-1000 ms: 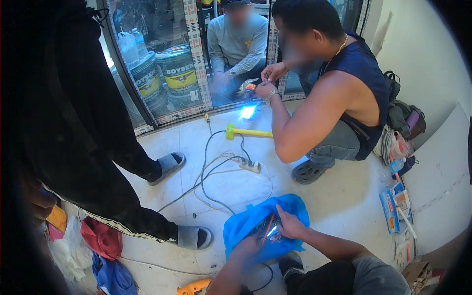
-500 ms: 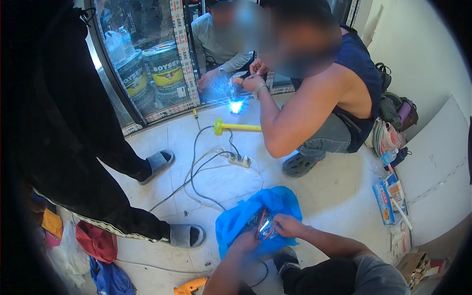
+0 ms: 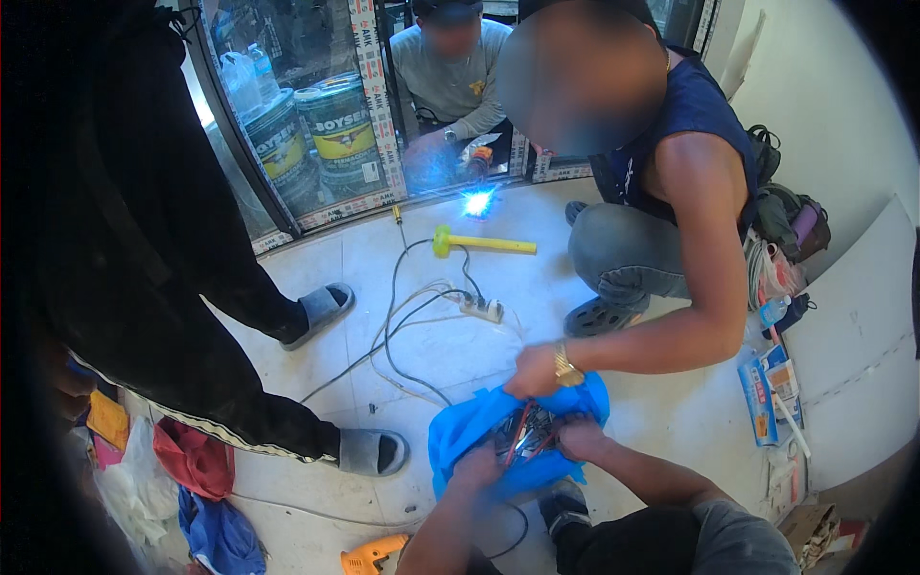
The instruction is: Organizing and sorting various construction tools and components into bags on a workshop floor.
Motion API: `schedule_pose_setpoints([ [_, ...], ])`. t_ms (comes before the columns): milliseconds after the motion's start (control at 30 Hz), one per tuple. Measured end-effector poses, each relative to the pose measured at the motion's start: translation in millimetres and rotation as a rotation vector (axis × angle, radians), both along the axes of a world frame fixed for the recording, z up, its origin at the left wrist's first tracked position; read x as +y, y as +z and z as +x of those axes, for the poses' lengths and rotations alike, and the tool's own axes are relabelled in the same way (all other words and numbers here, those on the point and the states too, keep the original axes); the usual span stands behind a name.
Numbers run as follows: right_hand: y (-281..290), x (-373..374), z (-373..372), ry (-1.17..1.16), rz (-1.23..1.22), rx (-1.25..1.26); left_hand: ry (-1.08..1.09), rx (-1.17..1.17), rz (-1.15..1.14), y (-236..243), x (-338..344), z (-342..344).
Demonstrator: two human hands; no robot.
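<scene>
Between the person's 2 hands point(image 3: 477, 468) point(image 3: 581, 439), 1 open blue bag point(image 3: 452, 443), both hands at its mouth, their grip unclear.

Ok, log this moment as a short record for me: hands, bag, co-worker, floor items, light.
Left hand: at left side of the blue bag, fingertips hidden
Right hand: at bag's right side, finger closure unclear
Bag: open, metal pieces and a red item inside
Co-worker's hand: at bag's far rim, gold-coloured watch on wrist
Floor beyond bag: white power strip, yellow mallet
Floor, lower edge: orange power tool
Light: bright bluish glow beyond mallet
</scene>
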State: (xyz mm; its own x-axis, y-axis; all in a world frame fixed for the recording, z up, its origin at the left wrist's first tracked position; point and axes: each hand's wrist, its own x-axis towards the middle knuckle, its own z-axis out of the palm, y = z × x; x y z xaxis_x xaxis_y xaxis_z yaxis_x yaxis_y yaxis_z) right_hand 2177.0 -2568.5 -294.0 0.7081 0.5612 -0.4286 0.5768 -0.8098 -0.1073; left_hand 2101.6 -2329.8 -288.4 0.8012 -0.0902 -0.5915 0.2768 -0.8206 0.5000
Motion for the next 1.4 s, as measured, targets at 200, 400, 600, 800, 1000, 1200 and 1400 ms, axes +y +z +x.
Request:
schedule_pose_setpoints([
  [200, -5, -5, 0, -0.027, 0.027, 0.049, 0.056, -0.163, 0.010, 4, 3, -7],
  [400, -4, 0, 16, 0.095, -0.045, -0.084, 0.211, -0.324, -0.105, -14, 21, 11],
  [600, 1, -10, 27, 0.072, -0.190, 0.027, 0.219, -0.344, -0.067, -1, 23, 24],
  [800, 2, 4, 17, -0.030, -0.240, 0.053, 0.081, -0.373, -0.037, -6, 9, 11],
  [1000, -16, 0, 2, 0.169, 0.134, 0.007, -0.252, -0.216, -0.082, -26, -20, 4],
  [1200, -15, -13, -5, 0.216, 0.100, -0.006, 0.018, -0.038, 0.001, -26, -9, 16],
  [1400, -5, -18, -13, 0.102, -0.139, 0.228, -0.016, -0.040, 0.330, 2, -17, 24],
])
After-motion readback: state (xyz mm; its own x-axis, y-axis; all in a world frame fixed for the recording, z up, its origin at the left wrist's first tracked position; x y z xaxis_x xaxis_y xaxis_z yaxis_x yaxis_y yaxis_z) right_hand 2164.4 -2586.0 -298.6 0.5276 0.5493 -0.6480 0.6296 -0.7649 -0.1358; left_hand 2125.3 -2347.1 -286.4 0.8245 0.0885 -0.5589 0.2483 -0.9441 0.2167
